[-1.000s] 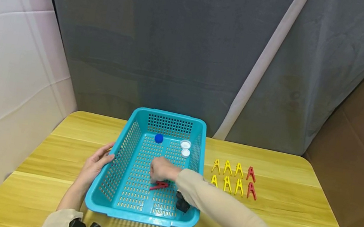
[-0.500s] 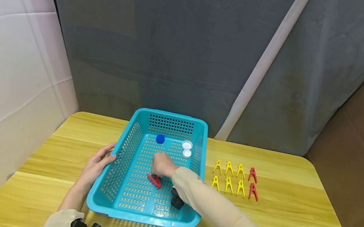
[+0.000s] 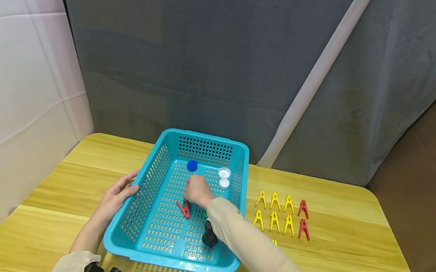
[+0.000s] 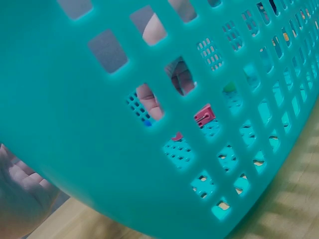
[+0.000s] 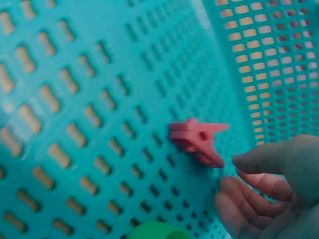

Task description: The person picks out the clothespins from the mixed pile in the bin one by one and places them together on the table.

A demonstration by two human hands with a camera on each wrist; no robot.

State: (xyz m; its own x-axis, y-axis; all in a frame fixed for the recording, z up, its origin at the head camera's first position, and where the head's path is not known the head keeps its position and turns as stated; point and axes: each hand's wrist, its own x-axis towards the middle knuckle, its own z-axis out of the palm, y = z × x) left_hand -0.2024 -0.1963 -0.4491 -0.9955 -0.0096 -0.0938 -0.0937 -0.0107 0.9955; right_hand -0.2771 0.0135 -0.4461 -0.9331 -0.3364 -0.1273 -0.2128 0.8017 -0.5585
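Note:
A turquoise plastic basket (image 3: pixel 167 261) stands on the table. My left hand (image 3: pixel 118 194) holds its left rim, thumb on the edge, the fingers partly hidden. Inside it, a red A-shaped clip (image 3: pixel 184 209) lies on the perforated floor. Right beside that clip is my right hand (image 3: pixel 198 190). In the right wrist view, the thumb and loosely curled fingers (image 5: pixel 234 199) sit just short of the clip's leg, with nothing held. Part of a green round object (image 5: pixel 158 231) shows at the bottom edge there. A blue cap (image 3: pixel 192 165) and two white caps (image 3: pixel 224 173) lie farther back in the basket.
Right of the basket, several yellow clips (image 3: pixel 274 221) and two red clips (image 3: pixel 304 229) lie in rows on the wooden table (image 3: pixel 350 268). The right sleeve (image 3: pixel 256 250) crosses the basket's right rim. A grey curtain (image 3: pixel 212 60) hangs behind the table.
The red clip in the basket has turned and shifted slightly left and away from me. My right hand has moved slightly farther back. The left hand keeps its place on the rim.

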